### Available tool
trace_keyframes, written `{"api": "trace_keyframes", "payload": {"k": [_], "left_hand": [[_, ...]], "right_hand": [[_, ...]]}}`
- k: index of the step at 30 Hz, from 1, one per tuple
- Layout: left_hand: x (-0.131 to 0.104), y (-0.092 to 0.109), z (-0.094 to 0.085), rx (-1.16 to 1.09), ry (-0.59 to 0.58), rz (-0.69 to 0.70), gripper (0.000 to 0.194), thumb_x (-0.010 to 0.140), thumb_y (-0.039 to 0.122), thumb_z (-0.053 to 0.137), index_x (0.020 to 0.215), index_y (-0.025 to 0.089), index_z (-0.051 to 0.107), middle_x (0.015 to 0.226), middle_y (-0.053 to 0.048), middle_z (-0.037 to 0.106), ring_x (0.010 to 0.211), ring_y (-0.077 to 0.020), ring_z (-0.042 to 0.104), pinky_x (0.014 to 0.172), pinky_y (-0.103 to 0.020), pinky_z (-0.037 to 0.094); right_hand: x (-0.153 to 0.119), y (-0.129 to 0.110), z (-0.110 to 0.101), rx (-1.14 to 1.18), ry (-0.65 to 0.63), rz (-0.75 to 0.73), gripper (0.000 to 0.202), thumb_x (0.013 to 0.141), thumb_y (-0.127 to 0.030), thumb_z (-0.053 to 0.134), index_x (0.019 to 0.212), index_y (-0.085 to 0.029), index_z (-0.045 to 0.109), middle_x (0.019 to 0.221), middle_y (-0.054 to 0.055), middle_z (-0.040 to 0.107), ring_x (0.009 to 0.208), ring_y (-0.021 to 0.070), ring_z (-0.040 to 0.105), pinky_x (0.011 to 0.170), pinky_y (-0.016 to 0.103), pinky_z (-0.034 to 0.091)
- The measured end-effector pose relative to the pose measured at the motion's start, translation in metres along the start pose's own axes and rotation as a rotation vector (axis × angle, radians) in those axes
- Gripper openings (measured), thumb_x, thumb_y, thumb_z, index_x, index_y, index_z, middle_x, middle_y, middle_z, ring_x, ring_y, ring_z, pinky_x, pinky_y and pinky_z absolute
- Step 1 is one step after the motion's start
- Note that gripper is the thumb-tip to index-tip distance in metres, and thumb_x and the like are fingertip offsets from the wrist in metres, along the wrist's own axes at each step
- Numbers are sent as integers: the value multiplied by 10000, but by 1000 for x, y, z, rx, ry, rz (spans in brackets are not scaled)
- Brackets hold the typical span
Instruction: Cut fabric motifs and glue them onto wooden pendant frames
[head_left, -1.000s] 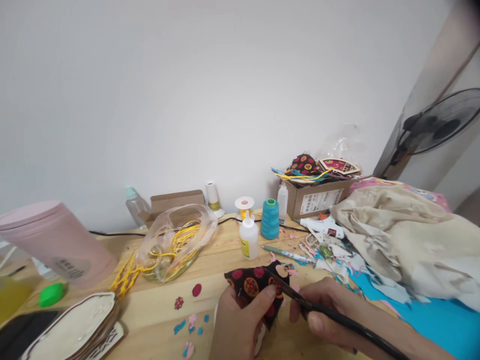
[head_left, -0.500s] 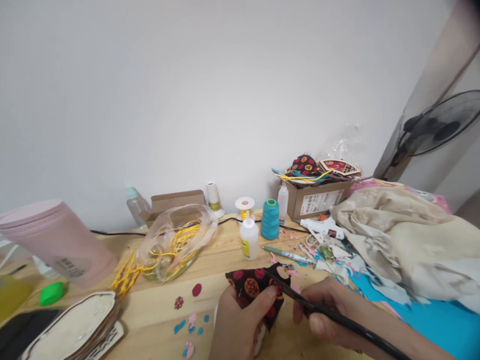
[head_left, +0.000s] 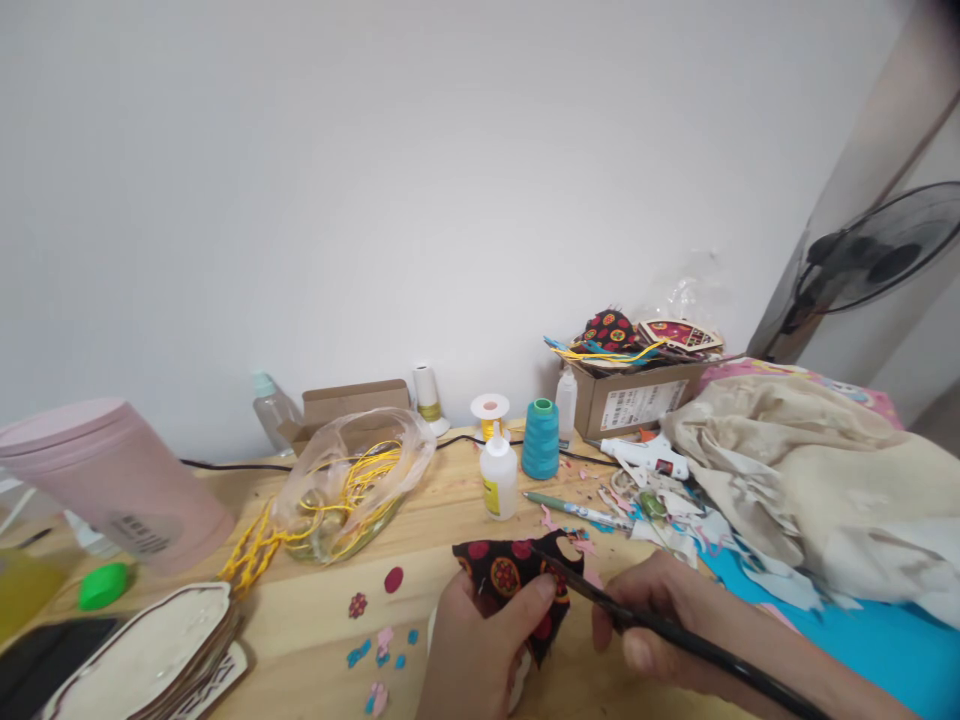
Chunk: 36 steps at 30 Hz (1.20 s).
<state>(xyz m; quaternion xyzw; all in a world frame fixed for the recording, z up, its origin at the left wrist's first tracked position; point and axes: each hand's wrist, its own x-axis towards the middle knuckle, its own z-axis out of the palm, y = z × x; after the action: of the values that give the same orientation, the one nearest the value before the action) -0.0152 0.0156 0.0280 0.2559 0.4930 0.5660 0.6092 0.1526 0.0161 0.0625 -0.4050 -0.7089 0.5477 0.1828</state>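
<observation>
My left hand (head_left: 480, 640) pinches a piece of black fabric (head_left: 504, 575) printed with red dots and orange round motifs, thumb on top. A pale object, partly hidden, shows beneath that hand. My right hand (head_left: 667, 620) is closed round a long black tool (head_left: 701, 645). Its narrow, dark tip lies against the fabric near a curved notch in the upper right edge; the tip's exact kind is unclear. To the left of my left hand lie a red fabric dot (head_left: 394, 580), a small flower-patterned cut-out (head_left: 358, 605) and several tiny blue and pink pieces (head_left: 384, 645).
Beyond my hands stand a white glue bottle (head_left: 499, 480) and a teal thread cone (head_left: 541, 440). A pen (head_left: 574, 508), scraps and a glue gun (head_left: 645, 455) lie right, beside cream cloth (head_left: 810, 470). Left are yellow cords in a bag (head_left: 360, 480) and stacked wooden plaques (head_left: 142, 640).
The fabric and the black tool have shifted very slightly to the right. My right hand has edged rightward with the tool; both grips stay the same.
</observation>
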Motion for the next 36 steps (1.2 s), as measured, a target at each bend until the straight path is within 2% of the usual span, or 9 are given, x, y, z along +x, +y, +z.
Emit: {"api": "trace_keyframes", "payload": {"k": [4, 11, 21, 29, 36], "left_hand": [[1, 1, -2, 17, -42, -31, 301, 435, 252, 751, 689, 111, 673, 629, -80, 700, 598, -224, 627, 573, -306, 482], [-1, 5, -3, 27, -114, -43, 286, 474, 254, 734, 716, 113, 677, 688, -91, 711, 655, -226, 627, 640, -326, 478], [-3, 9, -3, 16, -146, -54, 226, 511, 207, 721, 710, 112, 669, 710, -95, 717, 671, -221, 632, 654, -320, 475], [-7, 15, 1, -102, -154, -91, 214, 506, 148, 734, 703, 106, 659, 680, -75, 710, 644, -183, 631, 610, -260, 488], [-8, 18, 2, -219, -154, -166, 215, 512, 145, 744, 699, 100, 648, 626, -53, 689, 539, -124, 599, 518, -219, 494]], "right_hand": [[-1, 4, -2, -10, -39, -28, 485, 694, -607, 443, 741, -135, 549, 523, -68, 271, 470, 76, 222, 398, 219, 138], [0, 10, -5, 25, -30, -45, 444, 694, -566, 497, 742, -128, 552, 541, -65, 304, 490, 78, 254, 412, 209, 157], [0, 18, -6, -6, -20, -42, 448, 713, -548, 492, 779, -112, 567, 538, -67, 304, 476, 71, 235, 403, 206, 154], [1, 11, -6, 0, -34, -64, 459, 697, -571, 481, 757, -120, 546, 572, -50, 340, 497, 81, 253, 415, 213, 170], [4, 17, -2, 34, -10, -119, 439, 674, -595, 443, 758, -178, 550, 560, -46, 361, 462, 92, 282, 400, 205, 199]]}}
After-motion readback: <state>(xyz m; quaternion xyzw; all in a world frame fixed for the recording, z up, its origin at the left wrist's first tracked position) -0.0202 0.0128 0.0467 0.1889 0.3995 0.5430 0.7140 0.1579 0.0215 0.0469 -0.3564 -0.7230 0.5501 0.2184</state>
